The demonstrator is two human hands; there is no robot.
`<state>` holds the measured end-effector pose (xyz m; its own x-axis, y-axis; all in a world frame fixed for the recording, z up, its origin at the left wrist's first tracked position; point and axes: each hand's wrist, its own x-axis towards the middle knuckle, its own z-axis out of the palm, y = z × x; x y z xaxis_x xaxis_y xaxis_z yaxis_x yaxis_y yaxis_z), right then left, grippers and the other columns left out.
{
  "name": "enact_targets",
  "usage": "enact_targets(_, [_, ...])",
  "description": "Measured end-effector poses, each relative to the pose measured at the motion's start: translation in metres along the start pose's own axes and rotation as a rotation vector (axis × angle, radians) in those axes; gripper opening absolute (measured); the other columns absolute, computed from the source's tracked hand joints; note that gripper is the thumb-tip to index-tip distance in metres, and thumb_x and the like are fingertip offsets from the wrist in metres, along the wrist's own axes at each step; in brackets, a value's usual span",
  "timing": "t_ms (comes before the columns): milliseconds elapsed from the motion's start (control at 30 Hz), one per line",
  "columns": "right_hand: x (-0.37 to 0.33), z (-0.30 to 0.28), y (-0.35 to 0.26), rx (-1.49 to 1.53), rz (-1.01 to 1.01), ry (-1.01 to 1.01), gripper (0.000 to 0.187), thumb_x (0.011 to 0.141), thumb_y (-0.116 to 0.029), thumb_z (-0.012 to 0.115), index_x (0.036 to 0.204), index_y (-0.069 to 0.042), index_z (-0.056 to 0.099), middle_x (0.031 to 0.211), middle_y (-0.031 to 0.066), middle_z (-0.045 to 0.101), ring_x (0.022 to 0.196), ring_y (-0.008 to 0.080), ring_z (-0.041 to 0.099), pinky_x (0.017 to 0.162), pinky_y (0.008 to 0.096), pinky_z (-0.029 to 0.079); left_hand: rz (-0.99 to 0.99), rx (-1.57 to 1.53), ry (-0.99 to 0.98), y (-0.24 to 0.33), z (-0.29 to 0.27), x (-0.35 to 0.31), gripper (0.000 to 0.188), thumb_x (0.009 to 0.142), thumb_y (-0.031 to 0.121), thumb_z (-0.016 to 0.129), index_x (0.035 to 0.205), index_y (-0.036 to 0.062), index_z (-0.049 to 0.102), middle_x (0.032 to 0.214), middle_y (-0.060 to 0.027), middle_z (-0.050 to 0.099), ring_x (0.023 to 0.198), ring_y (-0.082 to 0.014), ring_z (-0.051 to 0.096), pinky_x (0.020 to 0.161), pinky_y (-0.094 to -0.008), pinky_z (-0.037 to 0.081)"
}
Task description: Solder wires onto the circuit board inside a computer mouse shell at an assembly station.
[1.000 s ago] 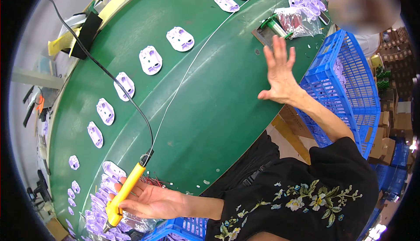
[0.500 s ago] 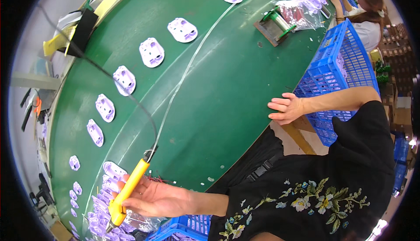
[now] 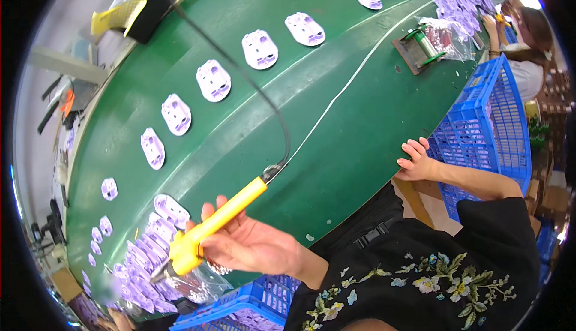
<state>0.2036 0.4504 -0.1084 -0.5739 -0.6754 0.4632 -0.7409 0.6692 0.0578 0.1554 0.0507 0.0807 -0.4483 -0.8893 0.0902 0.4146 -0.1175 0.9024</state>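
In my left hand (image 3: 261, 247) is a yellow soldering gun (image 3: 231, 214), gripped palm-up with the fingers and thumb around its body. Its metal tip (image 3: 159, 272) points down toward a pile of purple-white plastic mouse shells (image 3: 141, 259). A dark cord and a thin pale wire run from its rear end. The wire leads across the table toward a solder spool on a stand (image 3: 427, 46). My right hand (image 3: 417, 162) rests at the table edge, fingers a little bent and apart, holding nothing.
Several mouse shells (image 3: 214, 81) lie in a curved row on the green table (image 3: 336, 151). Blue crates (image 3: 480, 127) stand beside my right arm and below the left (image 3: 258, 298). Clear plastic bags (image 3: 456, 34) lie by the spool. At the far right sits another person (image 3: 528, 73).
My view has shifted. My left hand has raised the soldering gun up and to the right, away from the shells. My right hand stays at the table edge.
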Motion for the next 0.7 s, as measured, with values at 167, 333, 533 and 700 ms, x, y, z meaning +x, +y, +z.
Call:
enact_targets(167, [0.116, -0.078, -0.043, 0.336, 0.142, -0.262, 0.068, 0.066, -0.036, 0.08, 0.128, -0.014, 0.062, 0.133, 0.0146, 0.057, 0.125, 0.0324, 0.054, 0.104, 0.0508, 0.028, -0.158, -0.128, -0.11, -0.008, 0.014, -0.022, 0.046, 0.109, 0.031, 0.054, 0.142, 0.0009, 0.042, 0.125, -0.0197, 0.062, 0.113, -0.0299, 0.066, 0.103, -0.044, 0.053])
enact_targets(333, [0.239, -0.049, -0.069, 1.356, 0.472, -0.243, 0.098, 0.083, -0.026, 0.081, 0.16, -0.002, 0.026, 0.13, 0.0162, 0.048, 0.104, 0.0247, 0.054, 0.091, 0.0393, 0.047, -0.192, -0.123, -0.169, -0.013, 0.021, -0.051, 0.043, 0.109, 0.028, 0.056, 0.143, 0.0032, 0.047, 0.135, -0.0117, 0.058, 0.125, -0.022, 0.056, 0.109, -0.0416, 0.042])
enact_targets(533, [0.328, -0.032, -0.072, 1.565, 0.256, -0.062, 0.077, 0.089, -0.029, 0.079, 0.155, -0.009, 0.046, 0.127, 0.0135, 0.047, 0.113, 0.0226, 0.054, 0.097, 0.0353, 0.048, -0.258, -0.128, -0.359, 0.002, 0.014, -0.061, 0.046, 0.11, 0.039, 0.048, 0.146, 0.0106, 0.046, 0.143, -0.0072, 0.053, 0.137, -0.0241, 0.046, 0.119, -0.0486, 0.035])
enact_targets(700, [0.362, -0.052, -0.068, 1.514, 0.025, 0.049, 0.062, 0.09, -0.021, 0.075, 0.148, -0.008, 0.055, 0.127, 0.0152, 0.049, 0.104, 0.0231, 0.06, 0.091, 0.0361, 0.053, -0.302, -0.216, -0.262, 0.024, 0.035, -0.05, 0.056, 0.109, 0.046, 0.049, 0.148, 0.0073, 0.044, 0.145, -0.0081, 0.052, 0.134, -0.0243, 0.05, 0.116, -0.0446, 0.037])
